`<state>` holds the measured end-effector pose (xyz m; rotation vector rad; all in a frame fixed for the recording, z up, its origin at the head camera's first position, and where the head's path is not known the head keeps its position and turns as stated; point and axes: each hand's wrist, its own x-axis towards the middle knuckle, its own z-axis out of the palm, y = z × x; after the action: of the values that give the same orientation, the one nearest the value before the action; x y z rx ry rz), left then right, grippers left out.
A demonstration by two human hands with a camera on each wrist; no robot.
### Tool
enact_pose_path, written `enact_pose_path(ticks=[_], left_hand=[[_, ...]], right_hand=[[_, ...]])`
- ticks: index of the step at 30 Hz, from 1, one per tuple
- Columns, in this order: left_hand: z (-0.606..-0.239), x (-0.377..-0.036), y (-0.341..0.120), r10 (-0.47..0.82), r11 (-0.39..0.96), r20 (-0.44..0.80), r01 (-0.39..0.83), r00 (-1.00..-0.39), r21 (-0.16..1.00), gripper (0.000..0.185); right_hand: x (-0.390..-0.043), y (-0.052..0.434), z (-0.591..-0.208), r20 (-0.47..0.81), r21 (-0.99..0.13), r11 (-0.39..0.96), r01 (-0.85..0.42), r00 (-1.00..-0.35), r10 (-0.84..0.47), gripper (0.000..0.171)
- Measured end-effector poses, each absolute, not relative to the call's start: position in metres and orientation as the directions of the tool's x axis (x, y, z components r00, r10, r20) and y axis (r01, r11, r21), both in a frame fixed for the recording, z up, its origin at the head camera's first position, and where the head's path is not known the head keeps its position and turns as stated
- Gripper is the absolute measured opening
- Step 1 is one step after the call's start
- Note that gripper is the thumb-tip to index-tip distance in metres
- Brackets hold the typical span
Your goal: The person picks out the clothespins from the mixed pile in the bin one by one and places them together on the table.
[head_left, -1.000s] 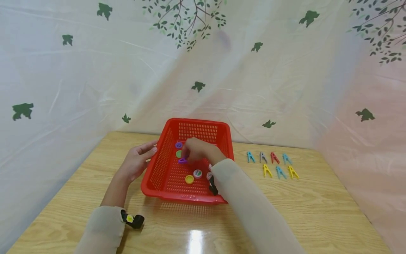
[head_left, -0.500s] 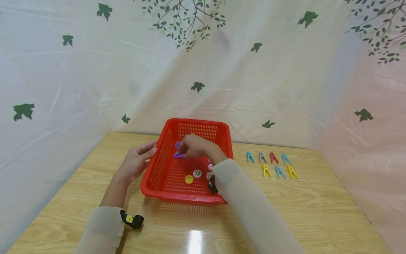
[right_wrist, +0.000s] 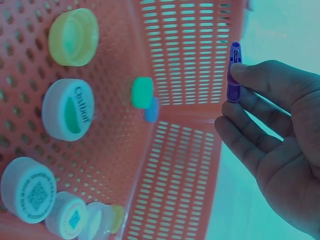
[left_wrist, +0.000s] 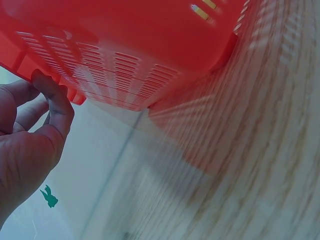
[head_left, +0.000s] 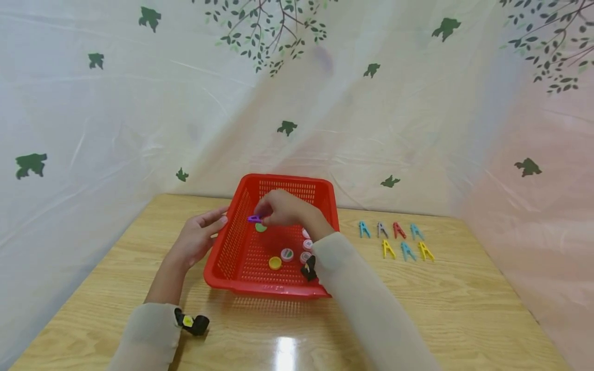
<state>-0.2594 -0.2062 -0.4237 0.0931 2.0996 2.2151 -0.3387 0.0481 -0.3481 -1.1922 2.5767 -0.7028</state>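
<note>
So nearest the camera there's the glossy light wood table (head_left: 287, 330), with both pale sleeves coming in from the bottom. On it sits a red perforated plastic basket (head_left: 232, 252). Along its near end there's a yellow plastic bottle cap (head_left: 275, 263) and next to it a white cap with a green and red centre (head_left: 287, 254), plus a couple more white caps tucked against the right sleeve.

The left hand (head_left: 197, 238) is at the basket's left wall, fingers loosely together, with the fingertips (left_wrist: 50, 90) touching the rim from outside. It's not gripping anything that I can see.

The right hand (head_left: 283, 208) is up over the far half of the basket, pinching a small purple plastic clothespin (right_wrist: 233, 73) between thumb and fingertips. The peg is clear of the basket floor, held in the air, with a green cap (head_left: 261, 227) lying just below it.

Further back on the right, well apart from the basket, two rows of coloured plastic clothespins (head_left: 395, 239) lie on the table. Behind everything hangs a translucent sheet with green leaf prints (head_left: 287, 127)
</note>
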Motion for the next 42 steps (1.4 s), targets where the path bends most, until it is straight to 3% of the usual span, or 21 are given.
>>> enact_pose_path(ticks=[25,42], left_hand=[[-0.424,-0.258,-0.206,0.106,-0.052,-0.011,-0.017,-0.994,0.998,0.054],[-0.424,-0.259,-0.206,0.096,-0.031,-0.004,-0.008,-0.995,0.999,0.054]], right_hand=[[-0.318,0.055,-0.308,0.212,-0.448,0.506,-0.737,-0.637,-0.741,0.034],[-0.313,0.092,-0.279,0.218,-0.367,0.619,-0.694,-0.712,-0.668,0.042]])
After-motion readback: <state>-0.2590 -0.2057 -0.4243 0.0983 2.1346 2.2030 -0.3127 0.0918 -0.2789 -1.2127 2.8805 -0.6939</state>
